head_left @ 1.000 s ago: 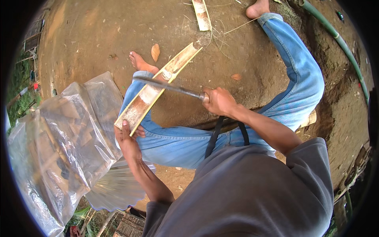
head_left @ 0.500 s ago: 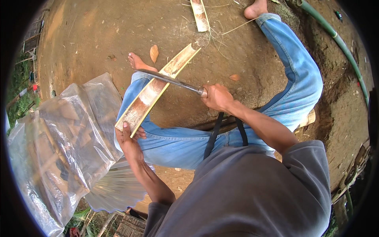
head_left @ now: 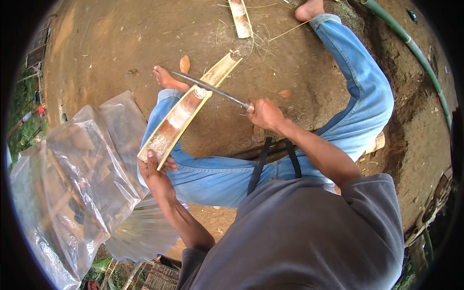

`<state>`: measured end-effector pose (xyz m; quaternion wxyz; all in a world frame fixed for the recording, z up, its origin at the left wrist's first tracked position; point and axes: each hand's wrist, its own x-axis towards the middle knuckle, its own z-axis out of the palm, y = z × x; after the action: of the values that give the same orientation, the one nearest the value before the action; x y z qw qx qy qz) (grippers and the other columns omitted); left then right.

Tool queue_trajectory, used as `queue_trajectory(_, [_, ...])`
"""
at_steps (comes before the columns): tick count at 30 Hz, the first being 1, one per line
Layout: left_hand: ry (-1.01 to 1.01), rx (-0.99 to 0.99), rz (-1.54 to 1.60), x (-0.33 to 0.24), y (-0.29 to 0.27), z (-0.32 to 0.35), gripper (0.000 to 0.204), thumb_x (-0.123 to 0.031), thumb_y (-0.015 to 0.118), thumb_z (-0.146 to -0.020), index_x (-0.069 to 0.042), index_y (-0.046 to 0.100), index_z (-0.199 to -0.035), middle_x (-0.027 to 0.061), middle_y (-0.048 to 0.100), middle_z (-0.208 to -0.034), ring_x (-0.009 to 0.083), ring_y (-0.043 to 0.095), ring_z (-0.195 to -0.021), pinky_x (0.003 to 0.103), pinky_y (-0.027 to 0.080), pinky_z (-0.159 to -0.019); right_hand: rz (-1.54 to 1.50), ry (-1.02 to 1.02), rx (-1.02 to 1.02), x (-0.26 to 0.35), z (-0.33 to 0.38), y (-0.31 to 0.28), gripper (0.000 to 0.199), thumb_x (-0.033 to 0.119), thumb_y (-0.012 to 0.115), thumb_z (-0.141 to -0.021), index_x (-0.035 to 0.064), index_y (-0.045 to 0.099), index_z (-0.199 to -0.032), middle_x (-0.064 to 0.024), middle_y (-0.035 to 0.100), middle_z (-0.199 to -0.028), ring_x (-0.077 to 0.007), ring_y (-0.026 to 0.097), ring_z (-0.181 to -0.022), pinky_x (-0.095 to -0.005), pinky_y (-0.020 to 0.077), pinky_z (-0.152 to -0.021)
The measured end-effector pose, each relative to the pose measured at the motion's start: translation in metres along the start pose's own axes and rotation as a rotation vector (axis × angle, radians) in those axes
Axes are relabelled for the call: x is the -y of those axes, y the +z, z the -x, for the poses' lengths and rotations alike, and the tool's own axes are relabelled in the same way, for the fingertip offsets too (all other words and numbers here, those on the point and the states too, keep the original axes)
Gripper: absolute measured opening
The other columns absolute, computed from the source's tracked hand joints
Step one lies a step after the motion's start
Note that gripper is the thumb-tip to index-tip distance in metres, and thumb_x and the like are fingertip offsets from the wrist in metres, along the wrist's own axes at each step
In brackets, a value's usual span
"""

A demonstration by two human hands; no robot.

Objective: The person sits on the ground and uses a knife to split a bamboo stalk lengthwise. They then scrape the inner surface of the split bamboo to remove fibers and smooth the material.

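Note:
A long split piece of bamboo (head_left: 186,112) lies slanted over my left leg, its far end resting on the dirt. My left hand (head_left: 155,172) grips its near end. My right hand (head_left: 265,114) is closed on the handle of a long knife (head_left: 209,89). The blade lies across the bamboo, cutting into its inner face near the middle. My bare left foot (head_left: 167,79) rests on the ground just past the blade tip.
A large clear plastic sheet (head_left: 79,179) covers a wooden frame at my left. Another bamboo piece (head_left: 240,18) lies on the dirt ahead, with thin slivers around it. A green hose (head_left: 411,48) runs along the right. My right foot (head_left: 309,9) is at the top.
The knife blade has slid up along the bamboo, away from me, with my right hand following. My left hand still holds the near end.

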<state>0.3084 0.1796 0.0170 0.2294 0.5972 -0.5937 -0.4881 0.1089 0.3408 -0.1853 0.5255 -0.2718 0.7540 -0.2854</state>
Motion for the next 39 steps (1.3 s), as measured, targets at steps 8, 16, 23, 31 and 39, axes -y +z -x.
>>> queue_trajectory(8, [-0.004,-0.012,0.028,0.002,-0.002,-0.004,0.025,-0.024,0.050,-0.103,-0.001,0.055,-0.113,0.0119,0.063,-0.070,0.0172,0.059,-0.055,0.027,0.048,-0.048,0.042,-0.100,-0.021,0.002,-0.001,-0.004,0.021,0.019,0.056,-0.086,0.0036,0.067,-0.095,-0.0255,0.067,-0.077,-0.0443,0.067,-0.069,-0.0524,0.0539,-0.072])
queue_trajectory(16, [-0.017,-0.019,0.040,-0.001,0.000,-0.006,0.026,-0.026,0.055,-0.101,-0.001,0.056,-0.109,0.0111,0.062,-0.069,0.0163,0.058,-0.055,0.027,0.047,-0.048,0.047,-0.081,-0.066,-0.007,0.001,-0.011,0.021,0.020,0.057,-0.085,0.0035,0.068,-0.091,-0.0261,0.067,-0.078,-0.0448,0.066,-0.072,-0.0520,0.0538,-0.072])
queue_trajectory(23, [-0.021,-0.025,0.040,-0.005,-0.003,-0.013,0.024,-0.025,0.055,-0.101,-0.002,0.056,-0.107,0.0098,0.061,-0.068,0.0150,0.057,-0.054,0.026,0.047,-0.048,0.023,-0.027,0.038,-0.004,-0.011,-0.010,0.020,0.019,0.059,-0.084,0.0043,0.068,-0.094,-0.0245,0.068,-0.079,-0.0435,0.067,-0.077,-0.0516,0.0534,-0.072])
queue_trajectory(31, [-0.038,-0.013,0.064,-0.002,-0.008,-0.021,0.021,-0.023,0.054,-0.101,-0.002,0.056,-0.102,0.0094,0.060,-0.067,0.0156,0.057,-0.054,0.026,0.048,-0.047,0.071,-0.110,-0.054,-0.013,-0.020,-0.007,0.023,0.021,0.059,-0.085,0.0031,0.069,-0.095,-0.0247,0.068,-0.079,-0.0417,0.068,-0.076,-0.0505,0.0540,-0.073])
queue_trajectory(39, [-0.026,-0.007,0.062,0.002,-0.016,-0.032,0.024,-0.024,0.055,-0.100,-0.001,0.057,-0.106,0.0102,0.061,-0.065,0.0155,0.057,-0.051,0.026,0.048,-0.045,0.091,-0.093,-0.062,-0.023,-0.027,-0.019,0.023,0.021,0.059,-0.085,0.0031,0.068,-0.097,-0.0263,0.068,-0.083,-0.0433,0.068,-0.079,-0.0506,0.0542,-0.075])
